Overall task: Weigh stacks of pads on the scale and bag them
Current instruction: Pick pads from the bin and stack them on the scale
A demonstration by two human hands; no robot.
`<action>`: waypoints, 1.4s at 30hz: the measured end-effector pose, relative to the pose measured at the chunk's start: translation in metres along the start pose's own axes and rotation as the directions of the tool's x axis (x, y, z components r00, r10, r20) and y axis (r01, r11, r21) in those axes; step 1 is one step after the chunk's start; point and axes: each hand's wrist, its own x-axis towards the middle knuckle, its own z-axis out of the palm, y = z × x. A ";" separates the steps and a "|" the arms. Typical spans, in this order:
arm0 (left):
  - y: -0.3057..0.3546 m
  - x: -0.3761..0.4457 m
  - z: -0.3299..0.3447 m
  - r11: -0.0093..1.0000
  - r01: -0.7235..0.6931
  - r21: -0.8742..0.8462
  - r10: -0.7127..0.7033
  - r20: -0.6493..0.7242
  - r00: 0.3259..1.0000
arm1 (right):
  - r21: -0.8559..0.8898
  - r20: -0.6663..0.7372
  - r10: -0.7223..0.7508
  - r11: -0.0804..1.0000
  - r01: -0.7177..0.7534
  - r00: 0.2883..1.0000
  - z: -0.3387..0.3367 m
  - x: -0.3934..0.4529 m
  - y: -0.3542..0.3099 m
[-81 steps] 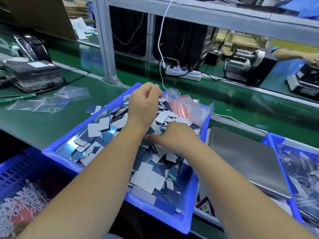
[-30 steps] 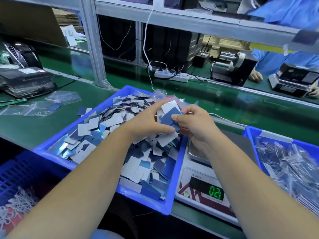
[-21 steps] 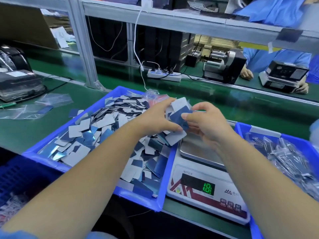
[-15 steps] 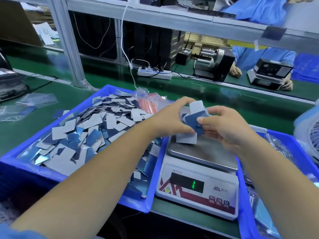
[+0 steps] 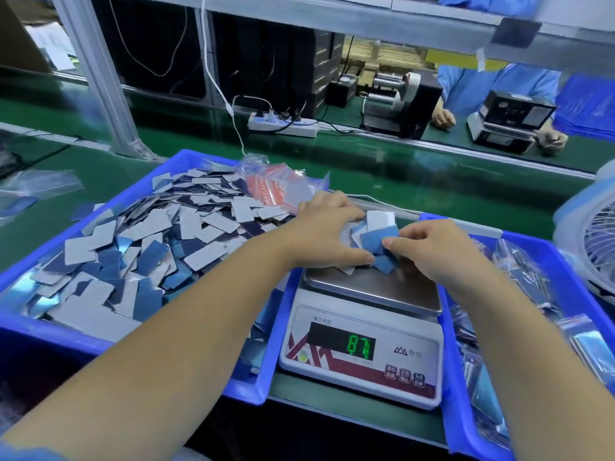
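Both hands meet over the steel platform of the digital scale (image 5: pixel 362 331), holding one loose bundle of pads (image 5: pixel 377 237) between them. The left hand (image 5: pixel 324 232) curls around the bundle's left side, thumb underneath and fingers over the top, so its grip is closed on the pads. The right hand (image 5: pixel 429 246) pinches the bundle's right edge, thumb tip on a blue pad and fingers tucked behind. The bundle fans out unevenly: white faces stand at the back, blue faces lie in front, and the lowest corners sit at or just above the platform; whether they rest on it cannot be told. The scale's green digits glow on a dark window, though motion blur makes the exact reading uncertain.

Left of the scale, touching its side, a blue tray (image 5: pixel 109 197) holds a deep heap of loose pads, grey-white and blue sides mixed. At the tray's far right corner lies a packet of clear zip bags (image 5: pixel 279 184) with red strips. Right of the scale, another blue tray (image 5: pixel 529 241) holds filled clear bags. A white fan (image 5: pixel 595 241) stands at the right edge. Everything sits on a green bench (image 5: pixel 416 171), with a white power strip (image 5: pixel 283 126) farther back. Across the bench, a person in blue rests hands beside another scale (image 5: pixel 509 124).
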 end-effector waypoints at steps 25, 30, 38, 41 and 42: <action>-0.018 -0.004 -0.001 0.915 0.097 -0.391 -0.254 -0.375 0.891 | 0.031 -0.227 -0.144 0.987 0.155 0.963 0.002 -0.003 0.014; -0.009 -0.006 0.006 0.930 0.038 -0.364 -0.175 -0.353 0.919 | -0.050 -0.256 -0.232 0.973 0.226 0.939 0.006 -0.003 0.012; -0.003 -0.009 0.006 0.924 0.022 -0.381 -0.157 -0.326 0.932 | -0.050 -0.057 -0.252 0.967 0.250 0.966 0.004 -0.006 0.013; 0.000 -0.010 0.007 0.923 0.022 -0.385 -0.158 -0.325 0.932 | -0.097 0.000 -0.243 0.965 0.242 0.970 0.006 -0.004 0.013; 0.000 -0.010 0.007 0.922 0.022 -0.386 -0.158 -0.324 0.933 | -0.114 0.017 -0.247 0.962 0.248 0.969 0.007 -0.004 0.012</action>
